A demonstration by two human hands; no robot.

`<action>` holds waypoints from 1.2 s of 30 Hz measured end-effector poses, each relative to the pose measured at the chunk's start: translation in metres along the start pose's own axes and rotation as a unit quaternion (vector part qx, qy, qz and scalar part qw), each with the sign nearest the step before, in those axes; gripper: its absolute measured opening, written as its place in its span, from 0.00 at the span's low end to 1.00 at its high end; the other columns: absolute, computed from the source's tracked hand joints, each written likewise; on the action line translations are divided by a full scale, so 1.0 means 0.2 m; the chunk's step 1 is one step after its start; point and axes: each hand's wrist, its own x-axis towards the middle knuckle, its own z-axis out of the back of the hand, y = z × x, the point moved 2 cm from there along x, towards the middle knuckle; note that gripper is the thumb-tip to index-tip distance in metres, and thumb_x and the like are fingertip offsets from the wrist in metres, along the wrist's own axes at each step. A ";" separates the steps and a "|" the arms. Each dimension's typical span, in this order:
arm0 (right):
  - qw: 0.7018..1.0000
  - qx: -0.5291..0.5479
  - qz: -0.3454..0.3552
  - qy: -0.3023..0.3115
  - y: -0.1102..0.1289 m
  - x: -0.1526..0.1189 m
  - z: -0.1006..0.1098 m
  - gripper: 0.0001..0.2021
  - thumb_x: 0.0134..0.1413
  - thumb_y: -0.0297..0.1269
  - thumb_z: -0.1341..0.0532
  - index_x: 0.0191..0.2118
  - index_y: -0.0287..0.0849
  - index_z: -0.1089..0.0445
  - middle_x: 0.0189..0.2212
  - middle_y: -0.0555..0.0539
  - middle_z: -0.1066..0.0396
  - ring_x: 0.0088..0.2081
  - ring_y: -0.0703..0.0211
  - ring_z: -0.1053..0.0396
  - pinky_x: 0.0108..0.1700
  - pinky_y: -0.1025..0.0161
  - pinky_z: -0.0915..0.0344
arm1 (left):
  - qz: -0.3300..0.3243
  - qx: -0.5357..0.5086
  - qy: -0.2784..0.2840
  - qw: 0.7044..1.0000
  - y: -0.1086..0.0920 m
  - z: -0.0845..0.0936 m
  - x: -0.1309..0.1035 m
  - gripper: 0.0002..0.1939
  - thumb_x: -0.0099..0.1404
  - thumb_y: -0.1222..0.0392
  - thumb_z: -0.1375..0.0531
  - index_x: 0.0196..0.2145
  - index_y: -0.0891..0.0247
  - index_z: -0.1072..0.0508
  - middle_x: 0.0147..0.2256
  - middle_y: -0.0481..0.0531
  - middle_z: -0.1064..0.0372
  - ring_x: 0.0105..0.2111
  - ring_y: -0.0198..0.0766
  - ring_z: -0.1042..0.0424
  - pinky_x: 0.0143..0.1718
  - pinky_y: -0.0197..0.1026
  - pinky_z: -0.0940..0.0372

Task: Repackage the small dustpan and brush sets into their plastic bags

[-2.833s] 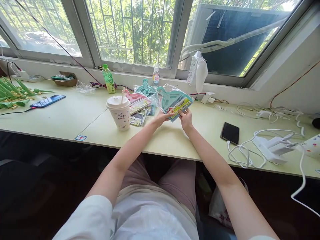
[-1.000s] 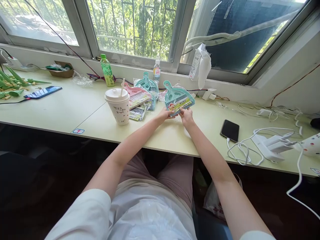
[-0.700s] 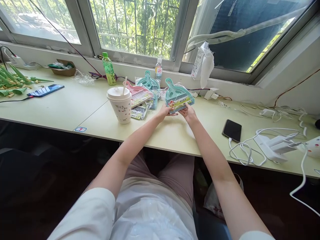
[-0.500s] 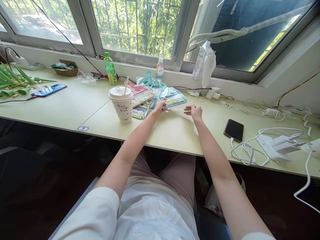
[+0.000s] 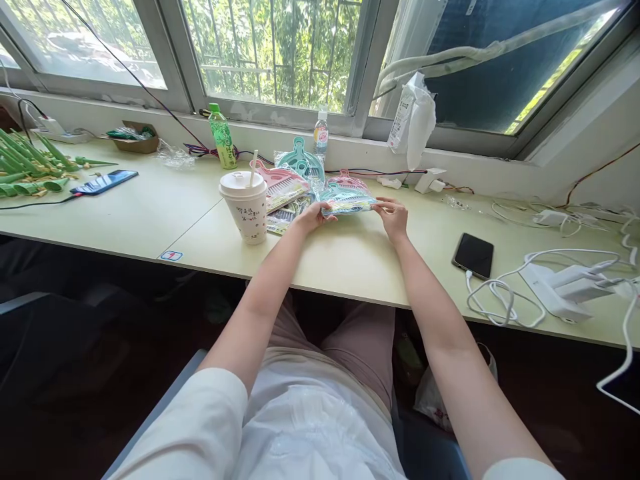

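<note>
My left hand (image 5: 314, 217) grips the left end of a clear packet (image 5: 347, 202) with blue-green, comb-like plastic pieces inside. At its right end, the fingers of my right hand (image 5: 393, 219) pinch the packet's edge. The packet is held slightly above the table. Just behind it shows a pink comb-like piece (image 5: 346, 180). To the left lies a pile of similar packets, with a pink one (image 5: 281, 185) and a teal one (image 5: 299, 160) on view. Their exact kind I cannot make out.
A lidded paper cup (image 5: 245, 208) with a straw stands left of the pile. Behind are a green-capped bottle (image 5: 223, 139) and a small clear bottle (image 5: 321, 135). On the right lie a black phone (image 5: 473, 255), white cables and a power strip (image 5: 555, 292).
My right hand has moved in to the packet and taken its right edge. The packet has tilted flatter, and a pink piece now shows behind it.
</note>
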 end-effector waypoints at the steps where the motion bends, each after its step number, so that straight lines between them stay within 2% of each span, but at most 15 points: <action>1: 1.000 0.007 0.002 -0.004 0.00 0.00 0.00 0.05 0.57 0.40 0.35 0.34 0.47 0.21 0.48 0.45 0.22 0.53 0.51 0.29 0.57 0.51 0.34 | 0.016 0.015 0.019 1.000 0.00 0.00 -0.01 0.15 0.61 0.69 0.41 0.47 0.66 0.29 0.29 0.53 0.26 0.30 0.39 0.23 0.37 0.41 0.26; 4: 1.000 -0.014 -0.012 -0.002 0.01 0.00 -0.01 0.08 0.59 0.41 0.37 0.33 0.46 0.24 0.44 0.45 0.21 0.50 0.51 0.27 0.59 0.51 0.37 | 0.052 0.045 0.062 0.996 -0.01 -0.01 -0.03 0.17 0.63 0.55 0.38 0.48 0.64 0.29 0.37 0.61 0.22 0.39 0.48 0.20 0.40 0.46 0.25; 6: 0.998 -0.051 -0.029 0.001 0.02 0.00 -0.02 0.09 0.61 0.40 0.39 0.32 0.45 0.26 0.41 0.44 0.21 0.48 0.50 0.28 0.59 0.51 0.38 | 0.060 0.038 0.057 0.996 -0.02 -0.01 -0.03 0.19 0.64 0.52 0.38 0.49 0.65 0.30 0.38 0.63 0.22 0.40 0.50 0.20 0.40 0.46 0.25; 10: 0.994 -0.107 -0.026 -0.003 0.03 -0.01 -0.02 0.09 0.62 0.39 0.41 0.32 0.45 0.27 0.38 0.45 0.23 0.48 0.49 0.30 0.59 0.49 0.40 | 0.058 0.009 0.009 0.998 -0.02 0.00 -0.03 0.18 0.63 0.70 0.42 0.51 0.68 0.34 0.35 0.57 0.25 0.38 0.43 0.19 0.40 0.41 0.24; 13: 0.991 -0.128 -0.022 -0.040 0.04 -0.02 -0.01 0.08 0.60 0.40 0.39 0.34 0.45 0.25 0.42 0.43 0.25 0.50 0.47 0.32 0.60 0.47 0.41 | 0.056 0.015 0.006 0.998 0.00 -0.01 -0.04 0.20 0.61 0.77 0.43 0.50 0.69 0.34 0.31 0.51 0.29 0.35 0.42 0.19 0.41 0.41 0.24; 16: 0.992 -0.111 -0.013 -0.067 0.04 -0.02 0.01 0.07 0.59 0.41 0.37 0.35 0.46 0.23 0.49 0.43 0.27 0.54 0.47 0.34 0.61 0.47 0.42 | 0.063 0.058 0.028 0.996 0.01 -0.03 -0.05 0.13 0.62 0.78 0.43 0.44 0.69 0.34 0.28 0.50 0.32 0.32 0.41 0.20 0.39 0.40 0.24; 18: 0.995 -0.084 -0.015 -0.058 0.03 -0.01 0.01 0.06 0.57 0.41 0.36 0.34 0.47 0.22 0.49 0.44 0.27 0.54 0.49 0.34 0.62 0.48 0.41 | 0.068 0.093 0.035 0.993 0.01 -0.03 -0.06 0.11 0.63 0.78 0.42 0.40 0.68 0.34 0.27 0.49 0.33 0.31 0.42 0.20 0.37 0.39 0.25; 22: 0.997 -0.045 -0.042 -0.041 -0.01 0.00 0.01 0.04 0.53 0.39 0.32 0.33 0.46 0.21 0.47 0.43 0.25 0.54 0.49 0.32 0.63 0.47 0.41 | 0.054 0.141 0.036 0.988 0.00 -0.04 -0.07 0.13 0.61 0.76 0.37 0.38 0.66 0.36 0.27 0.50 0.33 0.30 0.45 0.19 0.34 0.40 0.27; 25: 0.997 0.015 -0.065 -0.045 -0.03 0.00 0.00 0.05 0.51 0.38 0.31 0.34 0.44 0.21 0.49 0.42 0.27 0.55 0.50 0.32 0.60 0.49 0.36 | 0.039 0.165 0.052 0.984 0.00 -0.04 -0.08 0.12 0.62 0.73 0.37 0.39 0.65 0.36 0.29 0.51 0.31 0.30 0.44 0.20 0.34 0.40 0.28; 28: 0.985 0.120 -0.123 -0.024 -0.04 -0.01 -0.03 0.13 0.48 0.34 0.31 0.43 0.44 0.23 0.47 0.45 0.26 0.50 0.56 0.28 0.53 0.56 0.29 | 0.019 0.195 0.061 0.979 0.00 -0.05 -0.08 0.12 0.63 0.72 0.38 0.42 0.64 0.35 0.33 0.53 0.27 0.28 0.41 0.21 0.34 0.41 0.27; 31: 0.947 0.205 -0.249 -0.001 -0.06 -0.02 -0.05 0.26 0.46 0.28 0.33 0.54 0.46 0.30 0.38 0.51 0.24 0.37 0.62 0.26 0.44 0.59 0.24 | -0.002 0.211 0.041 0.977 0.00 -0.06 -0.08 0.15 0.62 0.68 0.38 0.46 0.63 0.32 0.35 0.54 0.26 0.26 0.40 0.22 0.39 0.46 0.26; 33: 0.919 0.232 -0.317 0.026 -0.07 -0.02 -0.04 0.23 0.46 0.25 0.36 0.50 0.42 0.28 0.32 0.52 0.25 0.32 0.63 0.27 0.41 0.60 0.23 | -0.003 0.213 0.035 0.976 0.00 -0.07 -0.07 0.15 0.63 0.63 0.37 0.48 0.64 0.30 0.36 0.55 0.25 0.27 0.41 0.22 0.41 0.48 0.25; 36: 0.904 0.246 -0.342 0.065 -0.08 -0.01 -0.01 0.11 0.45 0.22 0.37 0.38 0.37 0.25 0.28 0.49 0.24 0.29 0.62 0.27 0.37 0.59 0.22 | 0.016 0.219 0.059 0.974 0.00 -0.09 -0.08 0.17 0.63 0.55 0.35 0.48 0.64 0.27 0.38 0.59 0.24 0.32 0.46 0.21 0.41 0.49 0.25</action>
